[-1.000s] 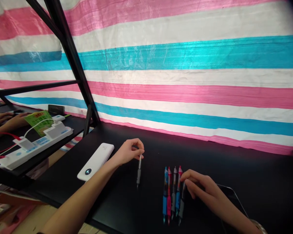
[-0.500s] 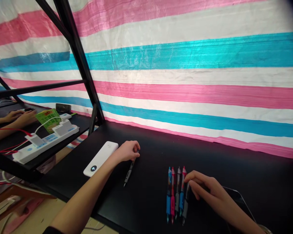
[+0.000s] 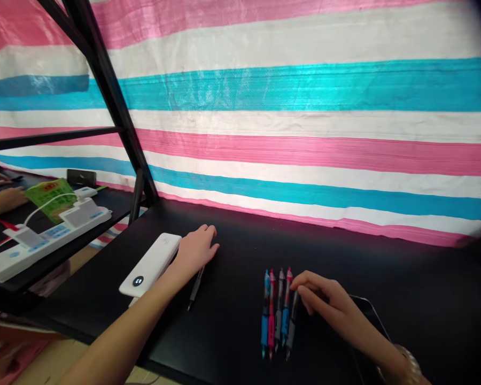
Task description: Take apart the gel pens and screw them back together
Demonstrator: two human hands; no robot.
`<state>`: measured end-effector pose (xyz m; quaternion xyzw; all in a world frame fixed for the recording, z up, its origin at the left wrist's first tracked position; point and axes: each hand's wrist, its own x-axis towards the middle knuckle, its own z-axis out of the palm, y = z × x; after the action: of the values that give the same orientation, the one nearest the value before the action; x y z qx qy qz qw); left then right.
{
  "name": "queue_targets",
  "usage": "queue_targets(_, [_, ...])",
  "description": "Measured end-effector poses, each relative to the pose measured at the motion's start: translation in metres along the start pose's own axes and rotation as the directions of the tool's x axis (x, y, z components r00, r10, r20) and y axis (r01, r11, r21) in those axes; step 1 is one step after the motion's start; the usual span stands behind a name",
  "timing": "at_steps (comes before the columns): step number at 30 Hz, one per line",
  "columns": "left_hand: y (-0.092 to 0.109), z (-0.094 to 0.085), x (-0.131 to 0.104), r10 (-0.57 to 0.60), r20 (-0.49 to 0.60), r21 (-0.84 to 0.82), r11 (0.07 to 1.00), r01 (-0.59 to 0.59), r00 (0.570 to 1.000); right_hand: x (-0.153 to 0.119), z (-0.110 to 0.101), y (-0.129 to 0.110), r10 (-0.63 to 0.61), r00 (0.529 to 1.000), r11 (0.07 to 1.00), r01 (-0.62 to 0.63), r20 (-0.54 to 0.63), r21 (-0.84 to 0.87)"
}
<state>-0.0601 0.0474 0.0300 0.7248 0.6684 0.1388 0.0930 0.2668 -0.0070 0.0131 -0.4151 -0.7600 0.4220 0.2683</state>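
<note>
A striped pink, white and blue sheet (image 3: 304, 125) hangs behind the black bench (image 3: 228, 331). One grey-gripped pen (image 3: 195, 290) slants out from beneath the left hand (image 3: 197, 246), palm down; whether the fingers grip it cannot be told. Five more pens (image 3: 279, 315) lie side by side: two blue-gripped, one pink, two grey. The right hand (image 3: 324, 299), fingers bent, meets the rightmost one's upper end, its hold unclear. One white power bank (image 3: 150, 264) lies left.

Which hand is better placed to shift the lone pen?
Probably left: the left hand is over one end of the lone pen, while the right hand is at the five grouped pens.
</note>
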Motion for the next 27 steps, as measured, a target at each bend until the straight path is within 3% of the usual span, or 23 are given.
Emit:
queue_targets(3, [0.023, 0.006, -0.013, 0.199, 0.015, -0.032, 0.98, -0.198, 0.98, 0.001, 0.0, 0.001, -0.012, 0.999, 1.0, 0.012, -0.052, 0.004])
queue_targets(4, [0.031, 0.009, -0.018, 0.332, 0.064, -0.074, 0.942, -0.328, 0.941, 0.001, 0.0, 0.001, -0.011, 0.998, 1.0, 0.011, -0.069, 0.009])
queue_targets(6, [0.044, 0.018, -0.029, 0.696, 0.103, -0.196, 0.714, -0.672, 0.711, 0.001, 0.0, 0.001, -0.011, 0.995, 1.0, 0.013, -0.101, 0.022])
queue_targets(7, [0.048, 0.023, -0.034, 0.783, 0.111, -0.21, 0.62, -0.756, 0.612, 0.001, 0.0, 0.0, -0.015, 0.994, 0.999, 0.018, -0.112, 0.027])
queue_targets(8, [0.052, 0.028, -0.038, 0.834, 0.107, -0.199, 0.552, -0.81, 0.542, 0.001, 0.0, 0.0, -0.019, 0.992, 0.999, 0.023, -0.122, 0.031])
queue_targets(9, [0.055, 0.032, -0.041, 0.856, 0.098, -0.174, 0.518, -0.838, 0.508, 0.001, 0.0, 0.0, -0.023, 0.991, 0.999, 0.028, -0.131, 0.033])
queue_targets(14, [0.059, 0.045, -0.047, 0.88, 0.038, 0.03, 0.473, -0.881, 0.474, 0.002, -0.001, 0.001, -0.028, 0.988, 0.998, 0.037, -0.15, 0.052])
queue_targets(19, [0.058, 0.048, -0.044, 0.916, -0.002, 0.147, 0.397, -0.906, 0.401, 0.002, -0.001, -0.001, -0.016, 0.994, 1.0, 0.018, -0.105, 0.017])
queue_targets(24, [0.056, 0.046, -0.044, 0.888, -0.143, 0.182, 0.458, -0.87, 0.437, -0.002, 0.001, -0.016, -0.108, 0.994, 0.988, 0.11, 0.021, -0.11])
queue_targets(27, [0.059, 0.047, -0.048, 0.873, -0.228, 0.269, 0.482, -0.834, 0.431, -0.002, 0.003, -0.019, -0.153, 0.981, 0.978, 0.167, 0.117, -0.124])
